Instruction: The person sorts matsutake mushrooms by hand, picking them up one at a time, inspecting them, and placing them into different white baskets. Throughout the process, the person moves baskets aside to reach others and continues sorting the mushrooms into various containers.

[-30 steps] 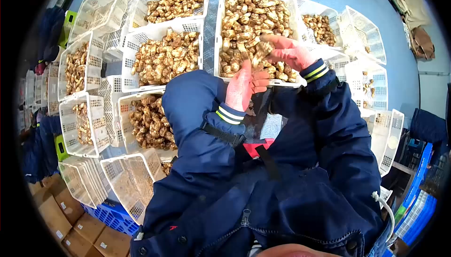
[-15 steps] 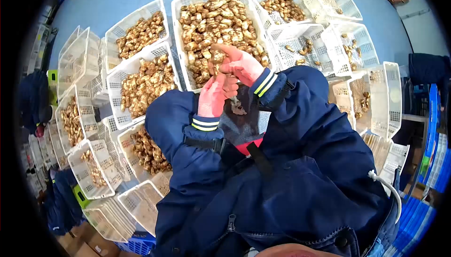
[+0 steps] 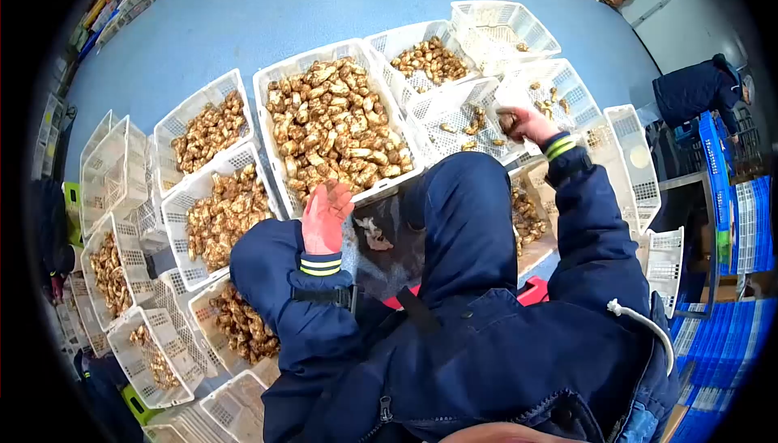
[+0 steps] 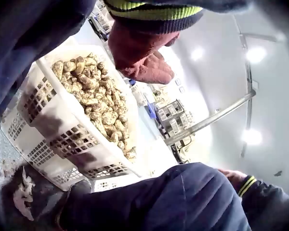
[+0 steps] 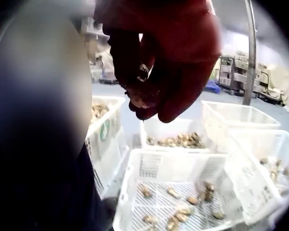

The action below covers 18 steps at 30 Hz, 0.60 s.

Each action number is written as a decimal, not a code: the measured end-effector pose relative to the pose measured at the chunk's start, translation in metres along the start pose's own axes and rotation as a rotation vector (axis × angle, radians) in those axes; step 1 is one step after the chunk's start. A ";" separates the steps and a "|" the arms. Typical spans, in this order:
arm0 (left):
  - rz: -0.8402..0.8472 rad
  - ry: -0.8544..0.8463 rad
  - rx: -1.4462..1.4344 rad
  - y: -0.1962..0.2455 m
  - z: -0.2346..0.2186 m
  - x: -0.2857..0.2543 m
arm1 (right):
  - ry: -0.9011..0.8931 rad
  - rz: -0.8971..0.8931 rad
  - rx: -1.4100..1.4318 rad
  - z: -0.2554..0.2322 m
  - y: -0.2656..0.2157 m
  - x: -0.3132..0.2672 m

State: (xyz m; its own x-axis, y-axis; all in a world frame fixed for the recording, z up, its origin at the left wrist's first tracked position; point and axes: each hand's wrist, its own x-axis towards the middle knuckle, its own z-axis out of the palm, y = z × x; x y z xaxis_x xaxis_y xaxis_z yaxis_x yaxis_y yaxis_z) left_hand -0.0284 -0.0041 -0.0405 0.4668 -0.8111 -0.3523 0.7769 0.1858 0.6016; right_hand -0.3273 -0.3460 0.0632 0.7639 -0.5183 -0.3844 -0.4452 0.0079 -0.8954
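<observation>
My right hand (image 3: pixel 531 125), fingers curled, pinches a brown mushroom (image 3: pixel 507 122) over a white plastic crate (image 3: pixel 438 141) where several loose mushrooms lie. In the right wrist view the hand (image 5: pixel 178 53) hangs above that crate (image 5: pixel 154 163), its fingers dark and partly hiding the mushroom. My left hand (image 3: pixel 326 220) is at the near edge of a large white crate (image 3: pixel 267 143), fingers loosely spread and holding nothing. That crate is heaped with brown-and-cream mushrooms (image 3: pixel 332 123). The left wrist view shows the hand (image 4: pixel 144 57) beside the heap (image 4: pixel 96 96).
More white crates of mushrooms stand to the left, such as one with a heap (image 3: pixel 223 212), and to the right behind my knee (image 3: pixel 470 216). A crumpled scrap (image 3: pixel 374 234) lies on the floor by my feet. Another person (image 3: pixel 697 94) bends at the far right near blue crates (image 3: pixel 717 200).
Both hands were together at a mushroom over the large crate. Now the right hand has moved right with a mushroom, and the left has drawn apart. The head view has shifted.
</observation>
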 end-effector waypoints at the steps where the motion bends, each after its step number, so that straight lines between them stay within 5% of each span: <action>1: -0.011 -0.013 -0.002 0.000 0.001 0.000 | 0.151 -0.212 -0.922 -0.030 0.063 -0.009; 3: -0.009 -0.003 0.001 0.003 0.004 -0.001 | 0.156 0.574 -0.546 -0.017 0.055 -0.059; 5: 0.001 0.007 -0.035 0.001 -0.002 -0.004 | 0.333 0.356 -0.585 -0.032 0.075 -0.073; 7: -0.006 -0.066 -0.095 -0.007 -0.019 0.005 | 0.360 0.183 -0.132 -0.050 0.075 -0.064; 9: -0.001 0.033 -0.070 -0.005 -0.010 0.003 | 0.429 0.116 -0.034 -0.014 0.009 -0.046; 11: 0.066 0.055 -0.141 -0.004 -0.008 0.000 | 0.312 -0.124 -0.101 0.014 -0.037 -0.015; 13: 0.086 0.074 -0.120 -0.002 -0.010 0.001 | 0.226 -0.164 -0.053 0.063 -0.079 0.016; 18: 0.075 0.083 -0.070 0.002 0.001 -0.008 | -0.300 -0.158 -0.294 0.172 -0.076 0.129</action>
State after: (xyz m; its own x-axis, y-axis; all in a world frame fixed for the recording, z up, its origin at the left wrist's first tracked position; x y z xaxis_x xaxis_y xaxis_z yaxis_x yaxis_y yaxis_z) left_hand -0.0312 0.0022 -0.0363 0.5561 -0.7453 -0.3678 0.7646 0.2852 0.5780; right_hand -0.1145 -0.2660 0.0426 0.9157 -0.2222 -0.3349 -0.3927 -0.3174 -0.8632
